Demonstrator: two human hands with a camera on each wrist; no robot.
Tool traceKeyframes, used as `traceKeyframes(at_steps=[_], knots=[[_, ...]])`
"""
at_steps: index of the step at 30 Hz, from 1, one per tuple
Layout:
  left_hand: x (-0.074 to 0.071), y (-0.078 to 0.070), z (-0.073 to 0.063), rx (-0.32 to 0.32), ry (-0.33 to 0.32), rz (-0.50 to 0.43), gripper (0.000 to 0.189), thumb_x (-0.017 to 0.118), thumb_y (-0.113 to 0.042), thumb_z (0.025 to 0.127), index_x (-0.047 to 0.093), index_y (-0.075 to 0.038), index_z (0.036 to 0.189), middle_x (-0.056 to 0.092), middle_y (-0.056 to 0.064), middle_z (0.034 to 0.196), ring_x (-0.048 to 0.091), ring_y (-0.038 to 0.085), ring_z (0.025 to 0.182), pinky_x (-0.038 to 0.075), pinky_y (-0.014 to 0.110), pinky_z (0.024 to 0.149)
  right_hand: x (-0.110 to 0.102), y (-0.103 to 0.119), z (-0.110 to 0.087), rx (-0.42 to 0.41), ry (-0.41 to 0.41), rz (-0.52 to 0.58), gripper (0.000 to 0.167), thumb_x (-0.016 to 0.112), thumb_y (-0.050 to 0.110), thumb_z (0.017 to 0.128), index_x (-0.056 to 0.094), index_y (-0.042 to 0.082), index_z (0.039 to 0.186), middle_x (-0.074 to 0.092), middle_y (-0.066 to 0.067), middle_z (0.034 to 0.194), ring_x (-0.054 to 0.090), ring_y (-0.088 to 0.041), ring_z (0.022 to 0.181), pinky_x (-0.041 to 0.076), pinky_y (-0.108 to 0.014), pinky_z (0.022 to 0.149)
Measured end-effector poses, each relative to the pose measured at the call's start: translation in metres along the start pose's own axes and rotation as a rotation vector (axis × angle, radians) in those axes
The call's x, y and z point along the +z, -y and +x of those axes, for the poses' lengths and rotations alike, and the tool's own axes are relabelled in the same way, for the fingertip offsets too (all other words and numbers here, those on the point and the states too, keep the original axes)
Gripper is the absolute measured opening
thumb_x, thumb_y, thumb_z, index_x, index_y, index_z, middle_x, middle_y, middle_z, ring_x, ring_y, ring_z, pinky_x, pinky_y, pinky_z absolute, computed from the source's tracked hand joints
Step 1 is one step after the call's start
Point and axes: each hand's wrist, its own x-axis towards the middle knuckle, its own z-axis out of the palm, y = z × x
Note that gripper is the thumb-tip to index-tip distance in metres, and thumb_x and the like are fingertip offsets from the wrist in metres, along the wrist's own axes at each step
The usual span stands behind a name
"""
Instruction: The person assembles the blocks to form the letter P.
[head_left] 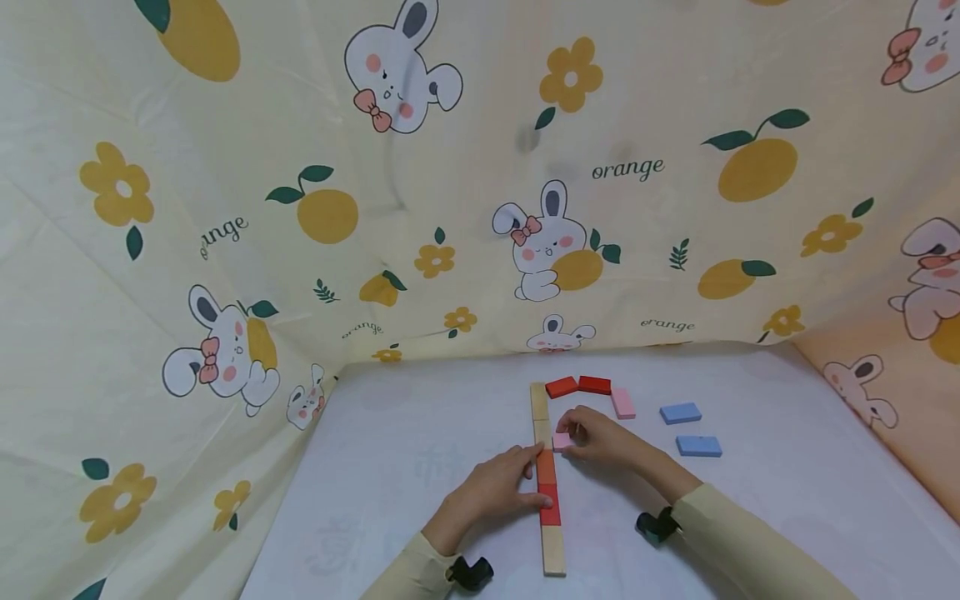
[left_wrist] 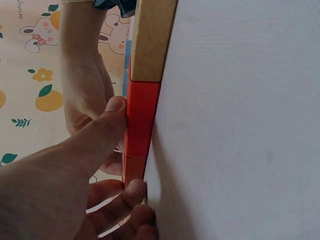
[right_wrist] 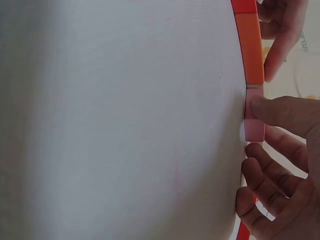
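My right hand (head_left: 596,435) pinches a small pink block (right_wrist: 254,129) with the thumb on it, close against the right side of a straight row of blocks. In the right wrist view the pink block lines up with the end of an orange block (right_wrist: 249,47). From the left, my left hand (head_left: 487,490) touches the row, its thumb on a red block (left_wrist: 140,120) and its fingertips by the orange block (head_left: 547,467). Plain wooden blocks (head_left: 553,552) form both ends of the row. Part of the pink block is hidden by my right fingers.
Two red blocks (head_left: 595,385) and another pink block (head_left: 623,403) curve rightward from the row's far end. Farther right lie two blue blocks (head_left: 698,447) on the white tabletop (head_left: 375,467). A printed cloth (head_left: 465,192) hangs behind and at the sides.
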Motion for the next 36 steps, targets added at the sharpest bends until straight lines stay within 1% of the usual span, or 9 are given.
traceKeyframes(at_steps=[12,19,23,26,29,33,36], knots=[[0.000,0.000,0.000,0.007,-0.007,-0.001,0.093,0.086,-0.058,0.087,0.046,-0.025,0.164,0.052,-0.011,0.098,0.050,0.005,0.086,0.044,0.026,0.068,0.000,0.005,0.000,0.040,0.009,0.001,0.034,0.089,0.013,0.088,0.068,0.016,0.115,0.060,0.000,0.101,0.056,-0.018,0.096,0.056,-0.035,0.089],[-0.001,-0.002,-0.001,-0.005,0.000,-0.010,0.093,0.084,-0.060,0.087,0.046,-0.026,0.164,0.053,-0.011,0.099,0.051,0.005,0.087,0.045,0.026,0.068,0.000,0.004,-0.001,0.030,0.012,0.006,0.038,0.089,0.014,0.089,0.067,0.015,0.120,0.061,-0.001,0.105,0.057,-0.019,0.098,0.055,-0.036,0.090],[-0.002,-0.003,-0.001,-0.014,0.003,-0.008,0.093,0.085,-0.060,0.086,0.046,-0.026,0.164,0.053,-0.011,0.099,0.051,0.005,0.087,0.046,0.027,0.069,-0.002,0.001,-0.004,0.032,-0.011,-0.013,0.042,0.090,0.017,0.088,0.067,0.015,0.123,0.063,0.001,0.108,0.058,-0.018,0.102,0.056,-0.037,0.092],[-0.003,-0.003,0.000,-0.016,0.003,-0.004,0.093,0.086,-0.059,0.086,0.046,-0.026,0.164,0.053,-0.011,0.099,0.051,0.005,0.087,0.045,0.027,0.069,-0.006,-0.001,-0.011,0.035,-0.044,-0.028,0.043,0.089,0.019,0.089,0.068,0.015,0.126,0.064,0.001,0.112,0.058,-0.019,0.105,0.056,-0.040,0.094],[-0.003,-0.003,0.000,-0.023,0.006,-0.005,0.094,0.085,-0.059,0.086,0.045,-0.027,0.165,0.053,-0.011,0.099,0.051,0.005,0.088,0.045,0.027,0.070,-0.013,-0.004,-0.021,0.030,-0.078,-0.034,0.043,0.088,0.021,0.091,0.068,0.012,0.128,0.066,-0.002,0.117,0.058,-0.021,0.107,0.055,-0.043,0.094],[-0.002,-0.004,0.000,-0.036,0.016,-0.006,0.095,0.084,-0.061,0.086,0.044,-0.028,0.165,0.053,-0.011,0.099,0.051,0.005,0.088,0.046,0.027,0.070,-0.022,-0.011,-0.036,0.021,-0.125,-0.054,0.042,0.087,0.020,0.092,0.069,0.010,0.129,0.067,-0.004,0.121,0.059,-0.022,0.106,0.056,-0.043,0.092],[-0.001,-0.004,0.000,-0.035,0.016,-0.004,0.095,0.084,-0.062,0.087,0.043,-0.028,0.166,0.053,-0.012,0.099,0.051,0.005,0.088,0.045,0.027,0.070,-0.029,-0.017,-0.048,0.022,-0.157,-0.066,0.043,0.087,0.019,0.092,0.069,0.008,0.129,0.067,-0.006,0.120,0.060,-0.023,0.106,0.056,-0.042,0.090]])
